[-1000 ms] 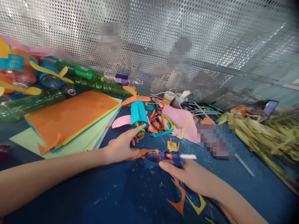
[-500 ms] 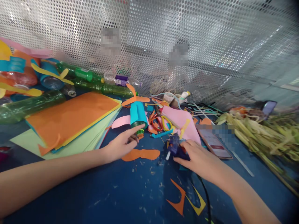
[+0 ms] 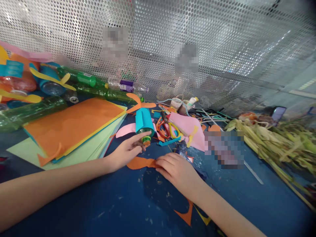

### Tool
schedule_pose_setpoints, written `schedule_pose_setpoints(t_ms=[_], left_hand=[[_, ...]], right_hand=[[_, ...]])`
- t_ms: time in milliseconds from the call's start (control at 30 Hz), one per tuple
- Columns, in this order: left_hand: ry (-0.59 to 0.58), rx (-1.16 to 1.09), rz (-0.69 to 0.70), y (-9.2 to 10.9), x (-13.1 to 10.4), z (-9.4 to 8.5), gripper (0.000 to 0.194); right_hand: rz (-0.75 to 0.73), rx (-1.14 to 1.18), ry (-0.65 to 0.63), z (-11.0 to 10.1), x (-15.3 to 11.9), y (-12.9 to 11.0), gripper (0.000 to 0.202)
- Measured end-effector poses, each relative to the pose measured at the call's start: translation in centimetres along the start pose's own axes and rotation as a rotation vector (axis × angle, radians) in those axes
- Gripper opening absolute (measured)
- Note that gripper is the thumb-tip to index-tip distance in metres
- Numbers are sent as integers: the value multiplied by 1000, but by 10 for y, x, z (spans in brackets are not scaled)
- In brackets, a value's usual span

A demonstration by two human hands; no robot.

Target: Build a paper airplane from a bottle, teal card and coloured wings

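Note:
A small green plastic bottle (image 3: 146, 131) wrapped in blue paper (image 3: 144, 119) lies with its capped neck towards me. Orange blades (image 3: 140, 105) stick up at its far end and a pink paper wing (image 3: 125, 130) at its left. My left hand (image 3: 128, 149) is at the bottle's neck, index finger laid across it, the other fingers curled beside the cap. My right hand (image 3: 176, 169) has its fingertips closed on the right end of an orange paper cutout (image 3: 140, 163) lying flat. Behind that hand a dark blue glue gun (image 3: 182, 148) is partly hidden.
Coloured paper sheets (image 3: 74, 125) are stacked at left, with bottles (image 3: 32, 112) behind. Red- and yellow-handled tools (image 3: 170, 128) lie among scraps by pink paper (image 3: 190, 126). Dry husks (image 3: 276, 151) lie at right. A perforated metal screen (image 3: 153, 42) stands behind, people beyond it.
My right hand has let go of the glue gun and moved left onto the orange cutout. My left hand stays at the bottle's neck. The view has shifted slightly.

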State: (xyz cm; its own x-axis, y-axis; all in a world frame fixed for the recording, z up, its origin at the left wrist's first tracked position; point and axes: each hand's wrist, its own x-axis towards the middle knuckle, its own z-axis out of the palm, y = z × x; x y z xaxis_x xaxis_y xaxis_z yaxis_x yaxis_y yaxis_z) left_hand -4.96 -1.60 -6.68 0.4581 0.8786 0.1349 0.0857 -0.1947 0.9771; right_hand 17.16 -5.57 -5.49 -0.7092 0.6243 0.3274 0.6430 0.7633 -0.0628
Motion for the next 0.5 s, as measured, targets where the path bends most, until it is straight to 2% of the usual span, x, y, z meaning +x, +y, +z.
schedule_pose_setpoints(t_ms=[100, 233, 333, 400, 500], left_hand=[[-2, 7, 2, -1, 1, 0, 55], [-6, 44, 3, 0, 1, -2, 51], [-15, 13, -29, 4, 1, -3, 47], [-23, -28, -48, 6, 1, -3, 45], [-31, -105, -45, 8, 1, -2, 42]], right_hand=[[-56, -39, 74, 0, 1, -2, 13], [125, 71, 109, -3, 9, -6, 10], [191, 130, 100, -5, 19, -3, 8], [194, 159, 80, -5, 26, 4, 5], [120, 223, 73, -4, 34, 14, 5]])
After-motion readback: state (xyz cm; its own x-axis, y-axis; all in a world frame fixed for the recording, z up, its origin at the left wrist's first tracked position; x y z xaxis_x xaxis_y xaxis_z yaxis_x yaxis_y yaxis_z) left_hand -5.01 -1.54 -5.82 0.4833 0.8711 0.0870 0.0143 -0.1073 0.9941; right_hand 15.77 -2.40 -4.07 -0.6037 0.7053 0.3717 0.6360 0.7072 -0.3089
